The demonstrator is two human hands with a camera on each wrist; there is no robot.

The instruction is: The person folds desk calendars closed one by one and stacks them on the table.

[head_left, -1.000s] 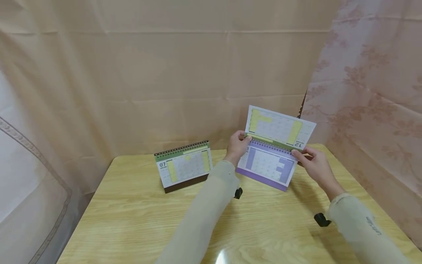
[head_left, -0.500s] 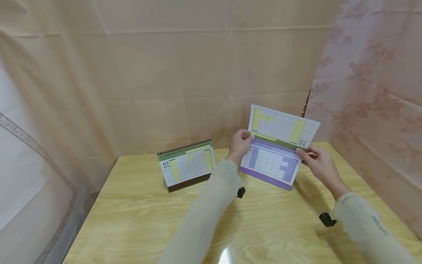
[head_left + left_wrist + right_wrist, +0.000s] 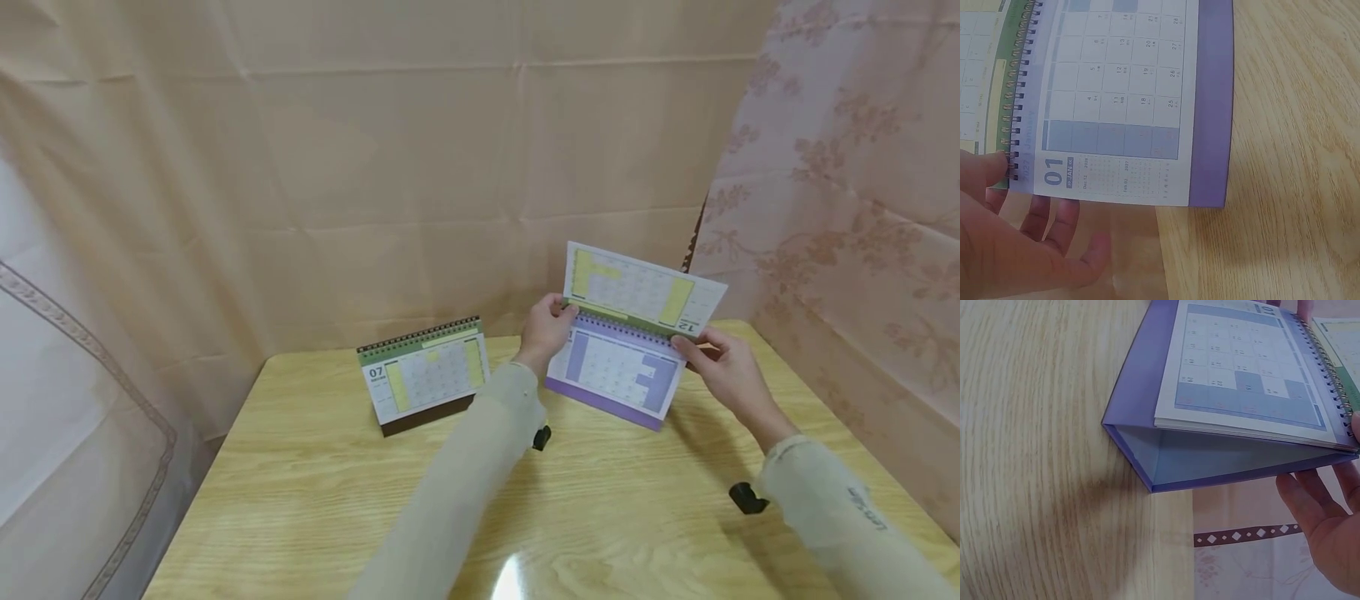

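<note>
A purple desk calendar (image 3: 600, 398) stands tilted at the table's right side, its 01 JAN page (image 3: 1116, 81) facing me. Its flipped-up page (image 3: 637, 282), green and yellow and marked 12, leans back above the spiral binding and reads upside down. My left hand (image 3: 543, 332) pinches the left end of the binding, thumb in front. At the right end my right hand (image 3: 723, 371) grips likewise, its other fingers behind the stand. The right wrist view shows the folded purple stand (image 3: 1210, 456) as a hollow triangle. Another desk calendar (image 3: 427, 375), brown-based and turned to 07, stands left.
Both calendars stand on a wood-grain table (image 3: 300, 517). Beige curtain (image 3: 375, 167) hangs behind its far edge, and a pink floral cloth (image 3: 847, 208) hangs along the right. Black wrist pieces (image 3: 747, 498) stick out below the sleeves.
The view has shifted slightly. The flipped-up page dips back a little at its top edge. Both hands keep their hold at the ends of the binding.
</note>
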